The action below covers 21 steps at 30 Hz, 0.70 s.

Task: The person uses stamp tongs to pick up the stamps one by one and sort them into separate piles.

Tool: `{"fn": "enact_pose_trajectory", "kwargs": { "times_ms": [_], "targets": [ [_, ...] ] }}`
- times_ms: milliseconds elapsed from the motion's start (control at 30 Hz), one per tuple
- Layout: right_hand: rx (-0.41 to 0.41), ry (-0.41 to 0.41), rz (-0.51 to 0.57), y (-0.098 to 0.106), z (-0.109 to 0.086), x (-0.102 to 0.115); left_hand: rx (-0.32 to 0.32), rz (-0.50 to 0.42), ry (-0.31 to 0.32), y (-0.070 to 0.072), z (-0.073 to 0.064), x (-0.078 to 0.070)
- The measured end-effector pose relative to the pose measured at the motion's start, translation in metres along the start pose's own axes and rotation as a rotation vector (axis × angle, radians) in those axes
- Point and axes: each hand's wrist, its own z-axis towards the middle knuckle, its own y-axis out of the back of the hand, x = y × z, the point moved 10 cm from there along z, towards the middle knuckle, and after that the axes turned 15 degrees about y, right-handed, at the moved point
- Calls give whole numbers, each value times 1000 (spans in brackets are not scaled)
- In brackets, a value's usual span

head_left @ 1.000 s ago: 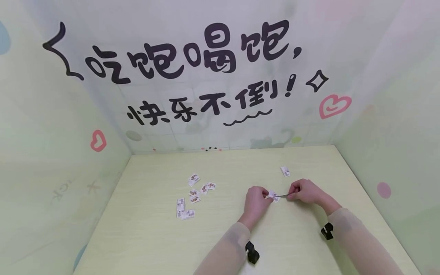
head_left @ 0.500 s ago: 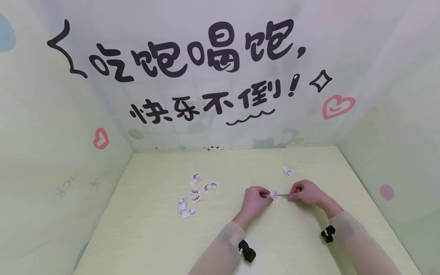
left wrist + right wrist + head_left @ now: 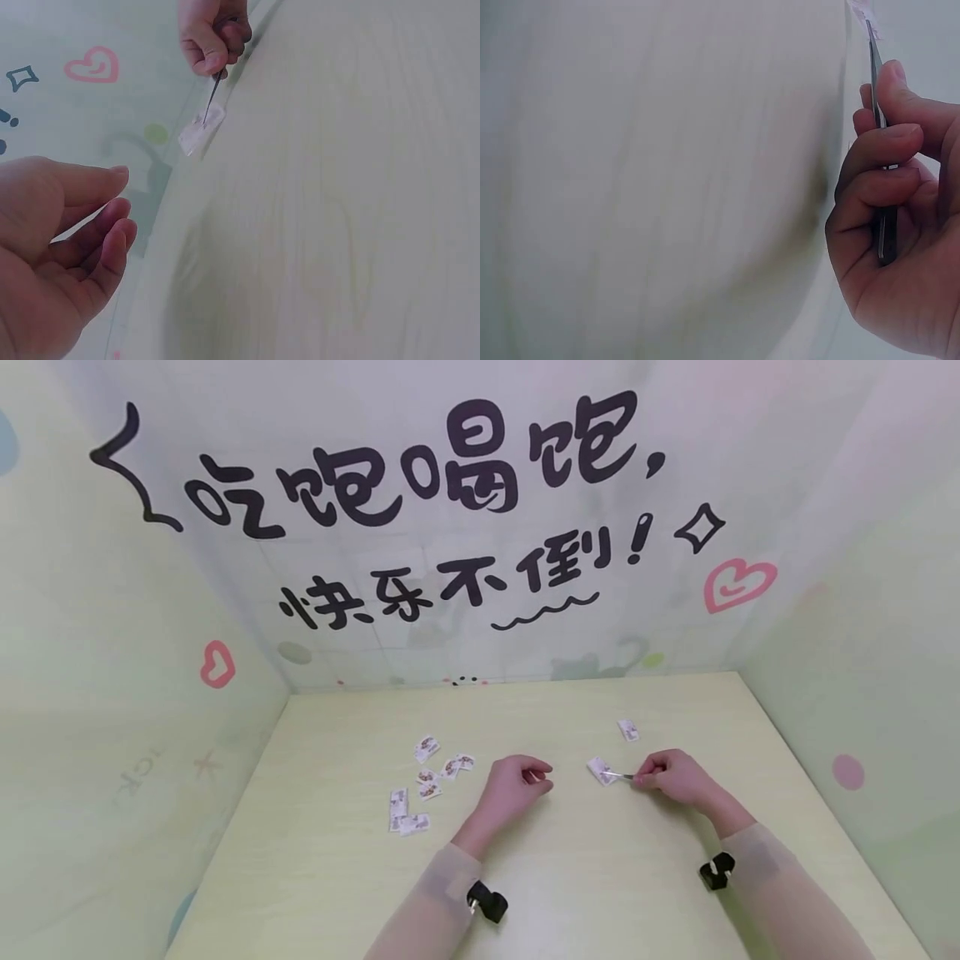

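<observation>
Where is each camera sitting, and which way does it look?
Head: worn on the head, looking forward and down at the pale yellow wood-grained table and white wall with black lettering; left hand, right hand and beige sleeves show.
Left wrist: worn there, looking across the table; left hand near, right hand farther off.
Right wrist: worn there, looking along slim metal tweezers; only the right hand shows.
Both wrist views share the right hand, the tweezers and one small white printed rectangle.

Behind the worktop point(image 3: 300, 877), black lettering point(image 3: 483, 477) on the back wall point(image 3: 525, 652) reads "吃饱喝饱,快乐不倒!". Left of the worktop: faint letters point(image 3: 145, 762), illegible.
</observation>
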Motion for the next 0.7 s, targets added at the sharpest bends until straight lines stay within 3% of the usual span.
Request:
{"fn": "enact_pose_trajectory", "kwargs": {
  "times_ms": [133,333,533,700],
  "targets": [
    [-19,-7,19,4,-2,0,-15,70,-22,27,-9,12],
    [-70,-38,59,12,-6,-5,-38,201,-49,72,-28,43],
    [-128,-90,82,22,-10,-13,-86,298,-1,114,-48,79],
    [-159,-115,92,29,-11,-20,-109,337,25,137,-61,99]
  ]
}}
